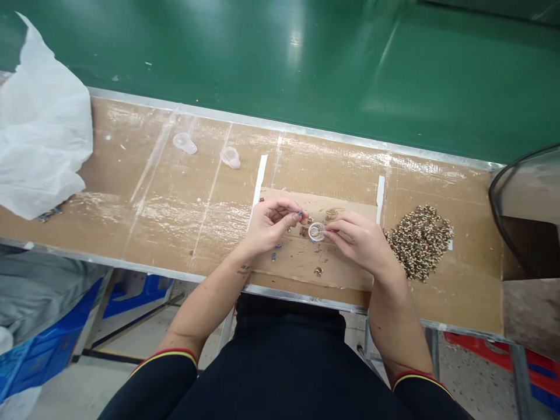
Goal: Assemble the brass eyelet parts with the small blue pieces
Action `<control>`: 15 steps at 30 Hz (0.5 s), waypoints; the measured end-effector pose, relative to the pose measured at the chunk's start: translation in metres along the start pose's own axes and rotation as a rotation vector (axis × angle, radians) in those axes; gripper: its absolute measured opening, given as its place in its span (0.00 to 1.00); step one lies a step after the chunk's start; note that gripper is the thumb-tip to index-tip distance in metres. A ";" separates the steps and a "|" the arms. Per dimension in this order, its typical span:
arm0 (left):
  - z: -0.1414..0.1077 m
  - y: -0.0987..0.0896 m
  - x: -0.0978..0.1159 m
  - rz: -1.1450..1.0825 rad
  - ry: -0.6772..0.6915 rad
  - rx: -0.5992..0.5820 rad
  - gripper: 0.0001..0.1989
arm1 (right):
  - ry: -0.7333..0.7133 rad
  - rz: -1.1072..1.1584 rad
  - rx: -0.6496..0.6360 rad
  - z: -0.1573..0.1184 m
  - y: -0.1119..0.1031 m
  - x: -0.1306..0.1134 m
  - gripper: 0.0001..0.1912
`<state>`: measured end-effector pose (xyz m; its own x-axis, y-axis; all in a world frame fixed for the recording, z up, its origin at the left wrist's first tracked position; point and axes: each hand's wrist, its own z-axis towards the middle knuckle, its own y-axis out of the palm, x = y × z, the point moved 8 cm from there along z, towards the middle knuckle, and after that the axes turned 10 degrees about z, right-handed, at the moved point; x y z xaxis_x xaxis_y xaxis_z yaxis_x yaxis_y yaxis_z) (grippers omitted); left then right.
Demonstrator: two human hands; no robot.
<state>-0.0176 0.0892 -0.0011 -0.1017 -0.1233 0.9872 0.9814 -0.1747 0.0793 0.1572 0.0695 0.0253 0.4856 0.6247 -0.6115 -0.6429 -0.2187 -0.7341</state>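
Note:
My left hand [276, 223] is closed in a pinch on a small bluish piece at its fingertips, above the brown cardboard sheet. A thin stick [322, 232] is pinched in my right hand [355, 238], its tip inside a small clear cup [316, 231]. That cup stands on the cardboard sheet [341, 274] between my hands. Small blue pieces [274, 256] lie on the sheet below my left hand. A little cluster of small parts [318, 271] rests nearer the front edge.
A large pile of small brass-coloured parts [420, 242] lies right of my right hand. Two clear plastic cups [185, 143] [230, 157] are at the back left. White sheeting [44, 128] covers the far left; a black cable [501, 216] curves at the right.

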 end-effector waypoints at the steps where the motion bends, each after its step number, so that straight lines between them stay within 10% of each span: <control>1: 0.000 0.000 0.000 -0.004 0.001 -0.005 0.13 | 0.004 -0.003 -0.003 0.000 0.000 0.000 0.08; 15: -0.001 -0.001 -0.002 -0.026 -0.015 0.002 0.13 | -0.013 -0.008 0.012 0.001 0.004 -0.002 0.11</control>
<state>-0.0187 0.0883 -0.0038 -0.1253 -0.1043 0.9866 0.9787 -0.1758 0.1057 0.1529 0.0681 0.0246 0.4827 0.6363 -0.6017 -0.6465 -0.2045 -0.7349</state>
